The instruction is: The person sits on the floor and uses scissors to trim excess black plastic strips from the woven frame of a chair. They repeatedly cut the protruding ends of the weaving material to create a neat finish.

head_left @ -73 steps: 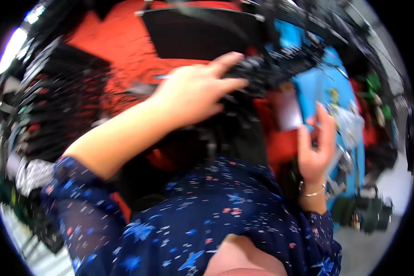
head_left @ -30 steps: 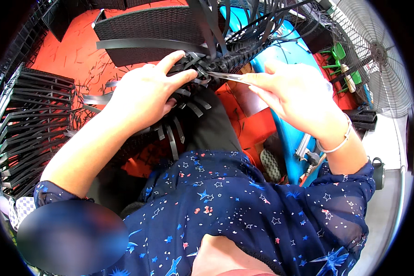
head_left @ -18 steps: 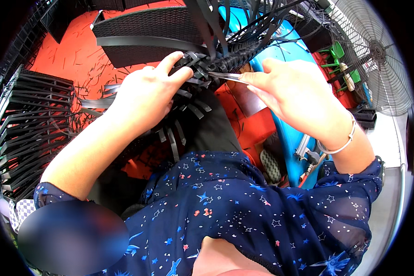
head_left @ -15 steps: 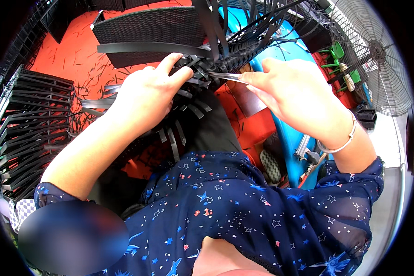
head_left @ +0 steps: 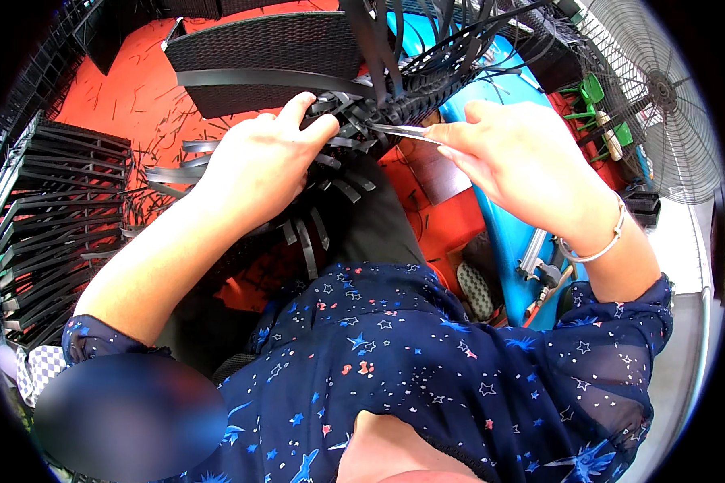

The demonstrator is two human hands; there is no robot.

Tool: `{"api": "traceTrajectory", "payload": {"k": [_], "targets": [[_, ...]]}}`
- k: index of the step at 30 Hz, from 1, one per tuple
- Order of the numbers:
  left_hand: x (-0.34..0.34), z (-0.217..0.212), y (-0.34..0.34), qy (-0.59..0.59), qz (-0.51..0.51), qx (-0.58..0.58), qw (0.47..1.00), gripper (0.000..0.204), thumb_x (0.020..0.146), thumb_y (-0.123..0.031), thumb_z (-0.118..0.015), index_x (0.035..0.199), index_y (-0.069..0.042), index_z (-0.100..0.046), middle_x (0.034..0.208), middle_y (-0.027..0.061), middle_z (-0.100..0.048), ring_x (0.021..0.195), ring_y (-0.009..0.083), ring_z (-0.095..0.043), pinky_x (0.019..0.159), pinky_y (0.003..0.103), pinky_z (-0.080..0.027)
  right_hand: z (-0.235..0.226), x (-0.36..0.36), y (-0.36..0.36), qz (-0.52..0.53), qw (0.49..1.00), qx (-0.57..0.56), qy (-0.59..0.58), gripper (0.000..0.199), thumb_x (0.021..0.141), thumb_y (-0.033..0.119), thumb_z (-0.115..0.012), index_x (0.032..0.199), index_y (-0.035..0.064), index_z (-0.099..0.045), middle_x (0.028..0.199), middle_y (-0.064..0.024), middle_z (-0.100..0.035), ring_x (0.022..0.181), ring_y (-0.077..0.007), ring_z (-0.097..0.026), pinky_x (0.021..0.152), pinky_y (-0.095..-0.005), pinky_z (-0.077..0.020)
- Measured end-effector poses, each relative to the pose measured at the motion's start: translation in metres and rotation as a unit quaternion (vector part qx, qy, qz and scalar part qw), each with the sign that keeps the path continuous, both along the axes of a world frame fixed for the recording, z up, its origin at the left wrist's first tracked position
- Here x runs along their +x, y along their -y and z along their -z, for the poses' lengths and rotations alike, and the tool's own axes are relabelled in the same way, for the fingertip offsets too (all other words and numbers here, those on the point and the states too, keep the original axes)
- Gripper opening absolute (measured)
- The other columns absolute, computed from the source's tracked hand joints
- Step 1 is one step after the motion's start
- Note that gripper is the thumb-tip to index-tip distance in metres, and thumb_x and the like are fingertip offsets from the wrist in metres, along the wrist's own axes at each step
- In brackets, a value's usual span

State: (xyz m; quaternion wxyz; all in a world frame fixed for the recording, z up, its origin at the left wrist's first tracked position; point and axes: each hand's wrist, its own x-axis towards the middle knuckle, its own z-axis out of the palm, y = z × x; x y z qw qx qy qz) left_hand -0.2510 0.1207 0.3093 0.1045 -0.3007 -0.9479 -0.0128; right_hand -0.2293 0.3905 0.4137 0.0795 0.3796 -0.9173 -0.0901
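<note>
A dark woven piece of flat black plastic strips (head_left: 358, 121) lies across my lap, with loose strip ends sticking out of it. My left hand (head_left: 258, 161) grips its left side, with thumb and forefinger pressed on the weave and the other fingers hidden beneath. In my right hand (head_left: 515, 153) is a slim silver pointed metal tool (head_left: 407, 131), pinched between thumb and fingers. The tool's tip touches the weave, among the strips just right of my left thumb. A long loose black strip (head_left: 274, 78) arches over from the weave toward the left.
A black woven panel (head_left: 258, 52) stands ahead on the red floor (head_left: 129, 64), which is littered with strip scraps. Black frames (head_left: 60, 217) are stacked at the left. On the right are a blue plastic surface (head_left: 503, 233), a fan (head_left: 660, 88) and green-handled items (head_left: 592, 88).
Very little differs. The tool's tip stays at the weave while my right hand shifts slightly right. My left hand keeps its grip.
</note>
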Motion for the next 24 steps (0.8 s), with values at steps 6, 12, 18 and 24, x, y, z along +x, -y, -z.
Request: {"api": "traceTrajectory", "payload": {"k": [6,12,18,24], "targets": [[0.001,-0.004,0.000,0.019,-0.002,-0.002,1.000,0.065,0.070,-0.008,-0.085,0.127,-0.013,-0.054,0.142,0.0142,-0.053,0.107,0.0326,-0.068,0.090,0.041,-0.056,0.007,-0.005,-0.004,-0.014,1.000,-0.015,0.000,0.022,0.093,0.022,-0.069,0.112,0.0146,-0.076,0.079,-0.0102,-0.057,0.069,-0.0315,-0.062,0.061,-0.0438,-0.0477],[0.000,-0.002,0.001,0.016,0.011,0.010,1.000,0.066,0.070,-0.008,-0.085,0.128,-0.013,-0.054,0.138,0.0149,-0.055,0.107,0.0329,-0.068,0.091,0.041,-0.056,-0.002,-0.009,0.002,-0.022,1.000,0.003,0.012,0.018,0.092,0.021,-0.066,0.098,0.0075,-0.076,0.082,-0.0140,-0.066,0.075,-0.0327,-0.069,0.067,-0.0432,-0.0553],[-0.003,0.002,0.006,-0.034,0.055,0.034,0.997,0.046,0.080,-0.005,-0.069,0.125,-0.009,-0.059,0.135,0.0237,-0.060,0.087,0.0309,-0.072,0.076,0.042,-0.059,-0.005,-0.001,0.003,0.004,1.000,0.026,0.004,0.018,0.095,0.022,-0.065,0.099,0.0087,-0.076,0.081,-0.0132,-0.066,0.074,-0.0324,-0.069,0.065,-0.0429,-0.0547],[-0.003,0.004,0.006,-0.058,0.051,0.029,0.997,0.044,0.080,-0.005,-0.069,0.123,-0.008,-0.060,0.136,0.0248,-0.060,0.087,0.0319,-0.072,0.076,0.042,-0.059,-0.003,-0.004,0.004,0.002,1.000,0.029,0.003,0.018,0.095,0.023,-0.065,0.100,0.0092,-0.076,0.082,-0.0135,-0.066,0.073,-0.0325,-0.069,0.065,-0.0422,-0.0549]]}}
